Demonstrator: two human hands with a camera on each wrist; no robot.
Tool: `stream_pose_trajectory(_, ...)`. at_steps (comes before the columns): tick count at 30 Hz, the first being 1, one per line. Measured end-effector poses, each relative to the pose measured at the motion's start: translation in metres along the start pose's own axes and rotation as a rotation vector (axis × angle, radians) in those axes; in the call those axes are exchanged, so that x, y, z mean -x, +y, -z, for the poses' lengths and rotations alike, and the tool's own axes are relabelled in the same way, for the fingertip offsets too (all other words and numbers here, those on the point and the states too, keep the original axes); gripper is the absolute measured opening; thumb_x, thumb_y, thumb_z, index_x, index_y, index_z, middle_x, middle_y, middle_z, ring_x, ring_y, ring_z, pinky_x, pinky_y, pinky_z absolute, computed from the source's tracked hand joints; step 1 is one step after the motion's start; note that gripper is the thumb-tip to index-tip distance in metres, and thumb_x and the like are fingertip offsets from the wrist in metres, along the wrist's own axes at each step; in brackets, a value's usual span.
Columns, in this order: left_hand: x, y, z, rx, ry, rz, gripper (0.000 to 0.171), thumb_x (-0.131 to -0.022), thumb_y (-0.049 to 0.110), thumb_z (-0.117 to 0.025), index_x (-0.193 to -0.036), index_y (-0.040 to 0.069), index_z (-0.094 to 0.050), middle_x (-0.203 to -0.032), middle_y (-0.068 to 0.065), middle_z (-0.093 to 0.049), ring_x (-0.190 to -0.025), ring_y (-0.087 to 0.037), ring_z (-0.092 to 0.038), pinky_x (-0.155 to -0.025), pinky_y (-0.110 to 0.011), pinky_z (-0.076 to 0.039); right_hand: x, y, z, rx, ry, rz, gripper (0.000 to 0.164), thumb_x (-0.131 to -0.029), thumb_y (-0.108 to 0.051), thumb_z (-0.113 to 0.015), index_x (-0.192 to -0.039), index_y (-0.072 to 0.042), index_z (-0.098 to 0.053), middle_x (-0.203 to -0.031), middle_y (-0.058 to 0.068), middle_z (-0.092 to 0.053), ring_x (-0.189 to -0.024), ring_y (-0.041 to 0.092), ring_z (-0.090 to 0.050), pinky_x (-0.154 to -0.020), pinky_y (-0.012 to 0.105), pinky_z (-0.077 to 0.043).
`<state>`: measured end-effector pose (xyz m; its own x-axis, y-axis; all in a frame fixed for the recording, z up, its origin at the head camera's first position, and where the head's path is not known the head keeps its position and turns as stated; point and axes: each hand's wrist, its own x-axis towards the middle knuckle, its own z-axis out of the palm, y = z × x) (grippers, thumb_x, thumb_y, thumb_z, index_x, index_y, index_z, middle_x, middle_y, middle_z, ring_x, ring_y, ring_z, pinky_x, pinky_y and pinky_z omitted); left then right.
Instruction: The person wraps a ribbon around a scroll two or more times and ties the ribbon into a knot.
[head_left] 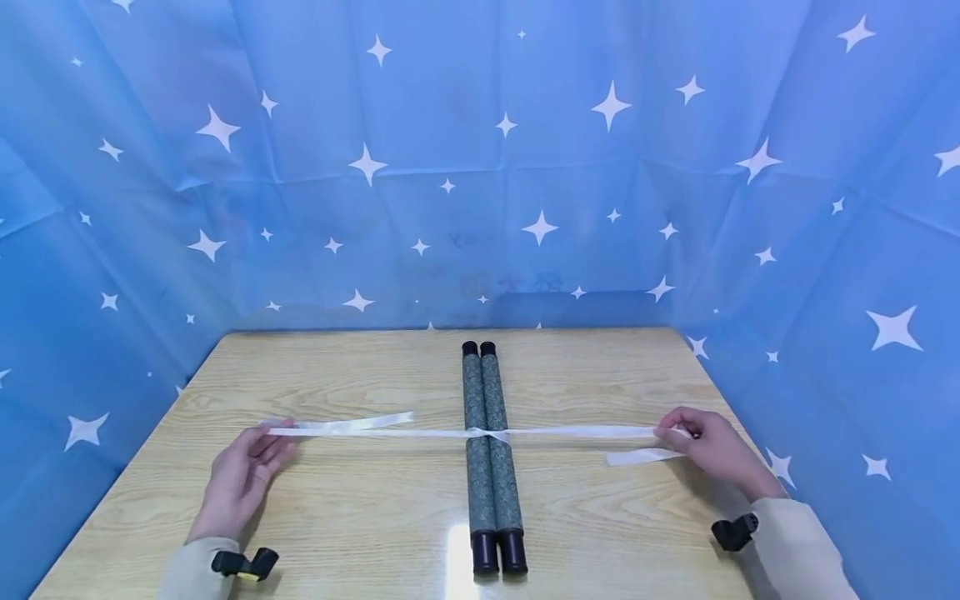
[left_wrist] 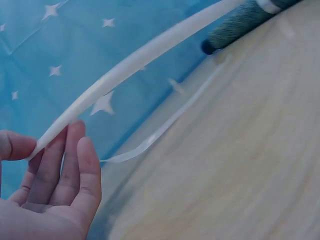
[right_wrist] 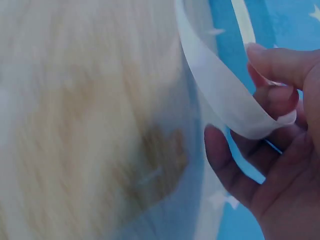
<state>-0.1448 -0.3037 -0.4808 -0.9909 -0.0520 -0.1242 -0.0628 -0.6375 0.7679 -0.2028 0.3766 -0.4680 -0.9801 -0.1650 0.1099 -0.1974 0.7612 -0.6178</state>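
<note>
Two green-grey patterned scrolls [head_left: 486, 467] with dark end knobs lie side by side, lengthwise, at the middle of the table. A white ribbon [head_left: 585, 431] wraps round their middle and crosses over itself on top. My left hand [head_left: 242, 477] pinches one side of the ribbon between thumb and fingers and draws it out to the left; its loose end trails back toward the scrolls. On the right, my right hand [head_left: 716, 446] pinches the other side, stretched out nearly straight, with a short tail hanging below the fingers. In the right wrist view this tail [right_wrist: 215, 80] curves down broad and slack.
The wood-grain table [head_left: 360, 517] has its far edge against a blue curtain [head_left: 450, 208] with white stars, which also hangs at both sides. Small black cameras [head_left: 246, 564] sit on both wrists. A bright light reflection shows near the scrolls' front ends.
</note>
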Motion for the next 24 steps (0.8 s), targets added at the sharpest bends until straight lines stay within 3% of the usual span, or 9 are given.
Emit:
stream_pose_trajectory(3, 0.002, 0.012, 0.006, 0.012, 0.029, -0.038, 0.019, -0.105, 0.013, -0.050, -0.104, 0.006, -0.067, -0.105, -0.009, -0.073, -0.099, -0.021, -0.067, -0.088, -0.034, -0.053, 0.002, 0.006, 0.014, 0.044, 0.061, 0.000, 0.026, -0.095, -0.039, -0.065, -0.098, -0.014, -0.071, -0.069, -0.001, -0.053, -0.058, 0.008, -0.043, -0.055, 0.026, -0.039)
stream_pose_trajectory(7, 0.006, 0.030, 0.016, 0.008, 0.116, -0.069, 0.012, -0.101, 0.015, -0.056, -0.105, 0.008, -0.065, -0.101, -0.006, -0.073, -0.094, -0.017, -0.067, -0.082, -0.031, -0.056, 0.005, 0.012, 0.035, 0.085, 0.126, -0.033, 0.034, -0.098, -0.039, -0.060, -0.109, -0.009, -0.071, -0.077, 0.006, -0.057, -0.061, 0.009, -0.044, -0.055, 0.028, -0.038)
stream_pose_trajectory(11, 0.009, 0.042, 0.025, -0.068, 0.256, -0.095, 0.015, -0.096, 0.014, -0.064, -0.111, 0.010, -0.060, -0.097, -0.001, -0.074, -0.088, -0.013, -0.069, -0.076, -0.029, -0.057, 0.008, 0.017, 0.049, 0.127, 0.173, -0.073, 0.040, -0.099, -0.041, -0.057, -0.116, -0.007, -0.070, -0.098, 0.018, -0.067, -0.077, 0.010, -0.057, -0.065, 0.034, -0.045)
stream_pose_trajectory(13, 0.008, 0.045, 0.027, -0.168, 0.352, -0.100, 0.023, -0.093, 0.013, -0.068, -0.112, 0.010, -0.055, -0.091, 0.002, -0.074, -0.084, -0.011, -0.070, -0.072, -0.028, -0.058, 0.009, 0.020, 0.052, 0.139, 0.180, -0.081, 0.041, -0.100, -0.040, -0.057, -0.116, -0.006, -0.070, -0.111, 0.020, -0.067, -0.089, 0.019, -0.062, -0.072, 0.039, -0.049)
stream_pose_trajectory(18, 0.002, 0.046, 0.029, -0.550, 0.607, -0.026, 0.038, -0.093, 0.020, -0.068, -0.125, 0.014, -0.047, -0.081, 0.014, -0.067, -0.073, -0.004, -0.067, -0.063, -0.024, -0.057, 0.010, 0.026, 0.047, 0.190, 0.173, -0.052, 0.035, -0.100, -0.033, -0.058, -0.113, -0.004, -0.071, -0.116, 0.025, -0.064, -0.100, 0.040, -0.059, -0.075, 0.052, -0.048)
stream_pose_trajectory(19, 0.002, 0.045, 0.028, -0.632, 0.632, -0.011, 0.042, -0.094, 0.022, -0.066, -0.130, 0.012, -0.046, -0.086, 0.013, -0.065, -0.073, -0.003, -0.066, -0.063, -0.024, -0.057, 0.011, 0.026, 0.046, 0.199, 0.172, -0.047, 0.034, -0.100, -0.032, -0.058, -0.113, -0.004, -0.071, -0.117, 0.026, -0.063, -0.102, 0.043, -0.056, -0.076, 0.054, -0.046)
stream_pose_trajectory(22, 0.004, 0.040, 0.026, -0.901, 0.658, -0.010, 0.057, -0.096, 0.027, -0.060, -0.144, 0.004, -0.038, -0.112, -0.007, -0.061, -0.069, 0.001, -0.060, -0.062, -0.024, -0.056, 0.012, 0.024, 0.042, 0.221, 0.173, -0.044, 0.035, -0.100, -0.031, -0.058, -0.114, -0.002, -0.070, -0.122, 0.031, -0.058, -0.107, 0.048, -0.050, -0.079, 0.059, -0.043)
stream_pose_trajectory(24, 0.006, 0.036, 0.022, -1.054, 0.644, -0.054, 0.061, -0.097, 0.029, -0.057, -0.146, -0.002, -0.037, -0.125, -0.017, -0.052, -0.068, 0.003, -0.056, -0.060, -0.023, -0.055, 0.012, 0.019, 0.041, 0.211, 0.171, -0.057, 0.037, -0.100, -0.033, -0.057, -0.116, -0.001, -0.068, -0.122, 0.030, -0.058, -0.107, 0.047, -0.050, -0.080, 0.059, -0.043)
